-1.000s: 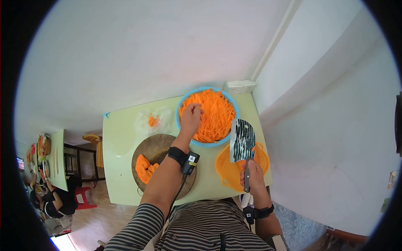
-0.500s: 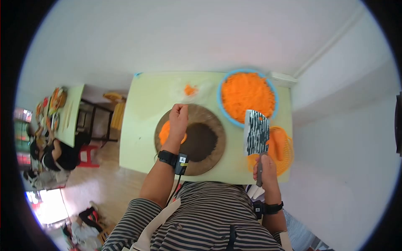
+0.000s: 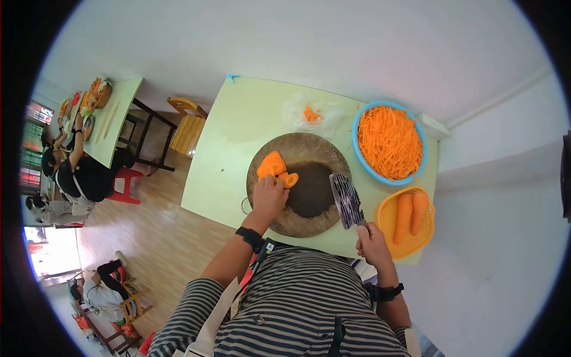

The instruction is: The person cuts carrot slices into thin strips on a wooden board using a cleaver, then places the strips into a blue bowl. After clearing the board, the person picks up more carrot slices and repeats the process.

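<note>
My left hand (image 3: 270, 199) is over the left part of the round wooden chopping board (image 3: 330, 219), its curled fingers closed on carrot slices (image 3: 289, 179). More flat orange slices (image 3: 271, 163) lie in a loose pile just beyond my fingertips. In my right hand (image 3: 373, 243) I grip a cleaver (image 3: 345, 200) by its handle. Its broad blade, patterned dark and light, is at the board's right edge, apart from the slices. A dark wet patch (image 3: 311, 193) covers the middle of the board.
A blue-rimmed basin (image 3: 355, 132) full of shredded carrot (image 3: 389, 143) stands at the far right. Nearer, a yellow basket (image 3: 389, 208) holds two peeled carrots (image 3: 404, 217). Orange scraps (image 3: 311, 113) lie on a clear plastic bag (image 3: 333, 119). People sit at the left, by another table (image 3: 122, 122).
My left hand has come down from above the board's far part to the slices. The cleaver has moved left, from beside the basket to the board's edge. The view has shifted and turned.
</note>
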A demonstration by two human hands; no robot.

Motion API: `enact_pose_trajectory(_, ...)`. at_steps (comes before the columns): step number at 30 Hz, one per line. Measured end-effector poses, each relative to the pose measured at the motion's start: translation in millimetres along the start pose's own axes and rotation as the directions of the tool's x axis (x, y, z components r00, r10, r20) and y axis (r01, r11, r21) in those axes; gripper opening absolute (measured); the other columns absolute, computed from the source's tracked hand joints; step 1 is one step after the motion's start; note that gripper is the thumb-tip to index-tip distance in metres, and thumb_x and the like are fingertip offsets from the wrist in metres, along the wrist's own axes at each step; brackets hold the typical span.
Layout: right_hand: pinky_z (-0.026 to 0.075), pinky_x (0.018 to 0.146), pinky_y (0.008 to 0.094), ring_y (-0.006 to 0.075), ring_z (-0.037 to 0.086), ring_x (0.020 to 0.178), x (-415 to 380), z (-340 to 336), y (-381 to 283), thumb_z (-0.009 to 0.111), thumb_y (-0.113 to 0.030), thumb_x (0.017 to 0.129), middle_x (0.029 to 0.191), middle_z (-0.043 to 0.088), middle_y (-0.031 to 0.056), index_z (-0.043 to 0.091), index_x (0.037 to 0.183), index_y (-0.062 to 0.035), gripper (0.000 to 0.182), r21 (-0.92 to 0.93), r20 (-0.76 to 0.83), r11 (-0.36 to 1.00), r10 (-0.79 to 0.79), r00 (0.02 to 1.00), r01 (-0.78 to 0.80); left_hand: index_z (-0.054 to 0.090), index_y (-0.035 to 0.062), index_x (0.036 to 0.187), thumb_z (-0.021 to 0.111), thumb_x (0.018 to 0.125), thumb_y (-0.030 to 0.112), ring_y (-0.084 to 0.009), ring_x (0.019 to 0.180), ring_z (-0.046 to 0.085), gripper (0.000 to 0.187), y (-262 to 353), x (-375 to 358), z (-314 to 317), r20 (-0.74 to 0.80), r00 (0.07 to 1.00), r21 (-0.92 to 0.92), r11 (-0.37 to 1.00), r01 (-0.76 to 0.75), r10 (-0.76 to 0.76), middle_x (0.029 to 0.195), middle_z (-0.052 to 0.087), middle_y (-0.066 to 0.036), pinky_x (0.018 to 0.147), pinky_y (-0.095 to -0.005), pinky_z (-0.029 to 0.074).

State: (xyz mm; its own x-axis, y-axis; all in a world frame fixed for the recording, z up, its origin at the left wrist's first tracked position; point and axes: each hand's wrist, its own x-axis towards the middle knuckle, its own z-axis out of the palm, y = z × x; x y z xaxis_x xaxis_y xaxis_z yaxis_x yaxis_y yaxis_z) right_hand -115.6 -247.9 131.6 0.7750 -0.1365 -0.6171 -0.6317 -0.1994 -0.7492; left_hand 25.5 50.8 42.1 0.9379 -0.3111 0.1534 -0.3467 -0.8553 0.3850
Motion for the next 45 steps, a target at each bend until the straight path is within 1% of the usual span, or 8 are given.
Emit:
enact_pose_trajectory(9,0.046,0.051,0.0271,0.011,0.055,0.053,-12.1,8.2,-0.7,0.054,-0.035,0.103,0.066,0.057,0.004,0.054,0.096,-0.0011,0.034,-0.02,-0.04,1.0,0.003,0.999,-0.004,0.063,0.0122,0.111,0.07,0.085,0.02,-0.0328,0.101,0.053,0.028,6.8,19.0,20.4,0.087,0.996,0.204,0.979,-0.002,-0.016,0.104,0.052,-0.013,0.083,-0.0463,0.041)
enact_pose_trajectory(18,0.045,0.051,0.0278,0.0121,0.055,0.053,-20.0,11.2,9.0,0.054,-0.034,0.103,0.067,0.058,0.0043,0.055,0.095,-0.0014,0.034,0.002,-0.099,1.0,-0.027,0.995,0.027,0.06,0.0072,0.101,0.062,0.088,0.009,-0.0351,0.086,0.064,0.014,6.9,29.3,37.9,0.147,0.989,-0.167,0.986,0.003,0.022,0.09,0.062,-0.015,0.075,-0.0471,0.051)
enact_pose_trajectory(21,0.045,0.051,0.0275,0.012,0.055,0.053,-23.3,13.6,3.9,0.054,-0.035,0.103,0.067,0.058,0.0042,0.056,0.096,-0.0014,0.034,-0.002,-0.122,1.0,-0.013,0.992,0.012,0.06,0.0032,0.103,0.063,0.089,0.007,-0.0305,0.075,0.069,0.015,18.8,31.6,31.3,0.271,0.953,-0.456,0.853,0.253,-0.138,0.085,0.067,-0.015,0.067,-0.0404,0.057)
enact_pose_trajectory(23,0.045,0.051,0.0273,0.0117,0.055,0.053,-23.7,16.0,4.1,0.054,-0.035,0.103,0.067,0.058,0.0041,0.056,0.097,-0.0014,0.034,0.001,-0.13,1.0,0.0,0.992,0.0,0.057,-0.0008,0.108,0.065,0.089,0.004,-0.0226,0.072,0.071,0.02,26.3,35.1,30.3,0.569,0.775,-0.661,0.408,0.63,-0.275,0.089,0.069,-0.013,0.063,-0.0328,0.058)
enact_pose_trajectory(32,0.046,0.053,0.0275,0.0115,0.055,0.056,-23.6,23.0,1.1,0.052,-0.036,0.104,0.069,0.058,0.0039,0.057,0.099,-0.0013,0.036,-0.036,-0.149,0.999,-0.003,0.989,-0.003,0.048,-0.0031,0.12,0.064,0.092,0.004,-0.0173,0.075,0.072,0.033,51.4,27.1,54.1,0.636,0.707,-0.702,0.15,0.696,-0.308,0.088,0.068,-0.011,0.06,-0.0274,0.058)
enact_pose_trajectory(36,0.046,0.054,0.0275,0.0113,0.054,0.057,-20.2,25.3,3.8,0.051,-0.038,0.105,0.069,0.057,0.0039,0.056,0.101,-0.0014,0.037,-0.019,-0.152,1.0,-0.014,0.988,0.011,0.045,-0.0046,0.122,0.065,0.093,0.009,-0.0215,0.077,0.072,0.037,62.3,23.1,29.2,0.627,0.699,-0.485,0.528,0.697,-0.345,0.088,0.068,-0.015,0.062,-0.0316,0.057)
enact_pose_trajectory(38,0.046,0.053,0.0265,0.0105,0.055,0.057,-16.4,26.0,6.1,0.051,-0.036,0.105,0.07,0.057,0.0036,0.055,0.099,-0.0016,0.035,-0.024,-0.148,0.999,-0.026,0.989,0.023,0.051,-0.0049,0.117,0.066,0.093,0.014,-0.0292,0.078,0.072,0.034,53.3,11.2,46.6,0.328,0.897,-0.48,0.766,0.428,-0.296,0.088,0.068,-0.018,0.067,-0.0373,0.056)
enact_pose_trajectory(45,0.049,0.059,0.0281,0.0108,0.058,0.066,-7.7,35.1,3.5,0.059,-0.037,0.102,0.078,0.06,0.005,0.057,0.109,-0.0019,0.036,0.018,-0.128,0.998,-0.053,0.99,0.056,0.067,0.0028,0.1,0.07,0.088,0.011,-0.0342,0.085,0.064,0.014,39.3,-5.2,45.1,0.081,0.992,-0.438,0.897,-0.052,0.097,0.09,0.063,-0.013,0.074,-0.0418,0.05)
